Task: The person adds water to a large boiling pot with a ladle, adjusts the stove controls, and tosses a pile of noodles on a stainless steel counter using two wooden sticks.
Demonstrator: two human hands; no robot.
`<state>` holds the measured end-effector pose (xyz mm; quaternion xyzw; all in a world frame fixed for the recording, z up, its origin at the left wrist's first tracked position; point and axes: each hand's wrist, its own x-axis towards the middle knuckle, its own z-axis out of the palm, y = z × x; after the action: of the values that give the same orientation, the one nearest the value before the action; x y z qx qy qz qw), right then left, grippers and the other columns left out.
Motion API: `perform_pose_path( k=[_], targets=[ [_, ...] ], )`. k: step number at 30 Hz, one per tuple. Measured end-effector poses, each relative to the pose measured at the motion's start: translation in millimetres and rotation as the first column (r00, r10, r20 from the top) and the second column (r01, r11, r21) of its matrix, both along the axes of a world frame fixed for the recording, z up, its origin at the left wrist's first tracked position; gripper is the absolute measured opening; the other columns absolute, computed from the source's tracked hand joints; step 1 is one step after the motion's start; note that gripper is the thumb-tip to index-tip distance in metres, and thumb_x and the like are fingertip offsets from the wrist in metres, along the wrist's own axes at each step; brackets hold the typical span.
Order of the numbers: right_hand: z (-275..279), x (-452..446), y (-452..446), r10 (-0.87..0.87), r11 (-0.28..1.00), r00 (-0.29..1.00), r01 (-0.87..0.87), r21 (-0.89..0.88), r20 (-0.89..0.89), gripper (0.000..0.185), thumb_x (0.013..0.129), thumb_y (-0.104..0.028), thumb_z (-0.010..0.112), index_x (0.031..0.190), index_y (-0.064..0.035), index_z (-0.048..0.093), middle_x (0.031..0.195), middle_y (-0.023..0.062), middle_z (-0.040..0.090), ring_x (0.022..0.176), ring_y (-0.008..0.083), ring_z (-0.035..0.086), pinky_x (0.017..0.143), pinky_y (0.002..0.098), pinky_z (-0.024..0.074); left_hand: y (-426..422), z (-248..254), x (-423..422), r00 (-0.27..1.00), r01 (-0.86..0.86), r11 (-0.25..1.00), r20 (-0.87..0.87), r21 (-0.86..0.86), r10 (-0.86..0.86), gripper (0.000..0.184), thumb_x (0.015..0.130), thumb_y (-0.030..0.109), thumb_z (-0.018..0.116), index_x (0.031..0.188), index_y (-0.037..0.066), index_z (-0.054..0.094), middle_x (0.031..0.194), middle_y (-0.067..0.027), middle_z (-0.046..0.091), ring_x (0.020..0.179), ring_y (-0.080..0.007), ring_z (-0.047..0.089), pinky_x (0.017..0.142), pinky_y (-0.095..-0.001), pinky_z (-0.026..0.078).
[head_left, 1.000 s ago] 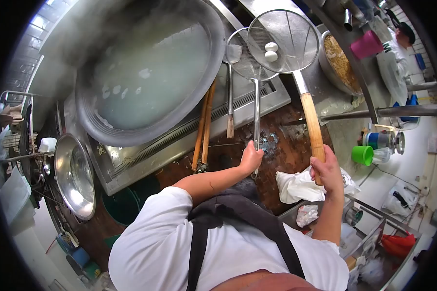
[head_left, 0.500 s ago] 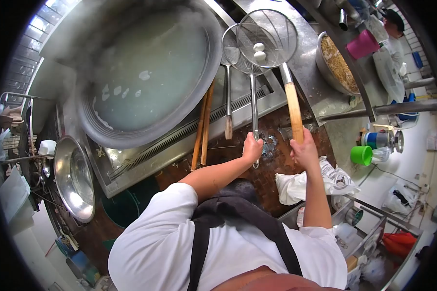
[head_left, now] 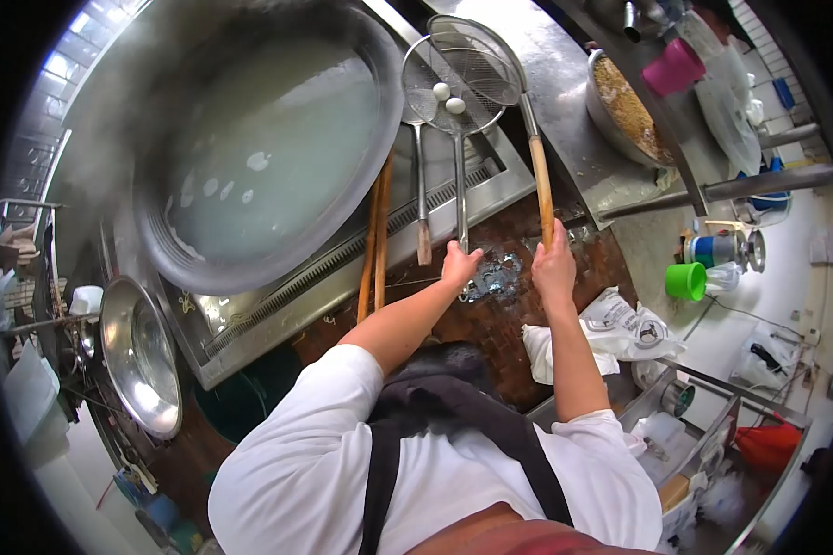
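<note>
My left hand [head_left: 457,265] is closed around the metal handle of a wire-mesh strainer [head_left: 460,176]. Two white, egg-like things [head_left: 448,98] lie in its mesh bowl. My right hand [head_left: 553,268] grips the pale wooden handle of a second mesh strainer [head_left: 540,176], whose bowl is tilted on edge and overlaps the far right part of the first bowl. Whether the two rims touch, I cannot tell. To the left stands a large round pot [head_left: 278,274] of cloudy, steaming liquid [head_left: 278,120], with several pale patches on its surface.
Beside the pot rest a wooden-ended metal utensil [head_left: 423,208] and two long wooden sticks [head_left: 377,222]. A bowl of brown crumbly food [head_left: 629,111] stands on the right counter. Also around are a metal basin [head_left: 141,356], white sacks [head_left: 611,338] and a green cup [head_left: 685,281].
Both strainers have shifted left and slightly away. The right one has gone from facing up to tilted on edge. The white egg-like things now lie in the left strainer's bowl.
</note>
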<state>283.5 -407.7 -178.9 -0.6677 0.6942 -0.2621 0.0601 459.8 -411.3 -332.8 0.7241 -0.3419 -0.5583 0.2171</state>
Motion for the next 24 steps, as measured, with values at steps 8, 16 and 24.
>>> perform_pose_path(
  k=[8, 16, 24],
  targets=[
    [18, 5, 1, -0.085, 0.983, 0.989, 0.063, 0.170, 0.123, 0.058, 0.089, -0.011, 0.063, 0.141, -0.0054, 0.041, 0.124, 0.0243, 0.061, 0.107, 0.0455, 0.061, 0.088, 0.0504, 0.0511, -11, -7, 11, 0.988, 0.129, 0.985, -0.098, 0.110, -0.119, 0.051, 0.079, 0.022, 0.078, 0.115, -0.002, 0.052, 0.105, -0.0225, 0.066, 0.103, -0.0320, 0.066, 0.084, -0.0418, 0.053],
    [14, -6, 9, -0.069, 0.993, 0.991, 0.058, 0.099, 0.114, 0.055, 0.089, -0.013, 0.063, 0.140, -0.0066, 0.044, 0.118, 0.0261, 0.063, 0.101, 0.0469, 0.062, 0.084, 0.0508, 0.0511, -5, 78, 63, 0.783, 0.439, 0.839, 0.595, -0.321, -0.181, 0.050, 0.083, 0.026, 0.074, 0.117, -0.001, 0.049, 0.115, -0.0237, 0.054, 0.104, -0.0414, 0.060, 0.087, -0.0472, 0.052],
    [27, 3, 17, -0.089, 0.992, 0.982, 0.072, 0.100, 0.167, 0.054, 0.090, -0.016, 0.064, 0.139, -0.0078, 0.045, 0.110, 0.0274, 0.065, 0.101, 0.0463, 0.063, 0.084, 0.0495, 0.0507, -4, 22, 65, 0.736, 0.509, 0.788, 0.650, -0.346, -0.190, 0.023, 0.095, 0.005, 0.036, 0.111, -0.008, 0.048, 0.104, -0.0289, 0.056, 0.090, -0.0453, 0.065, 0.078, -0.0524, 0.055]
  ],
)
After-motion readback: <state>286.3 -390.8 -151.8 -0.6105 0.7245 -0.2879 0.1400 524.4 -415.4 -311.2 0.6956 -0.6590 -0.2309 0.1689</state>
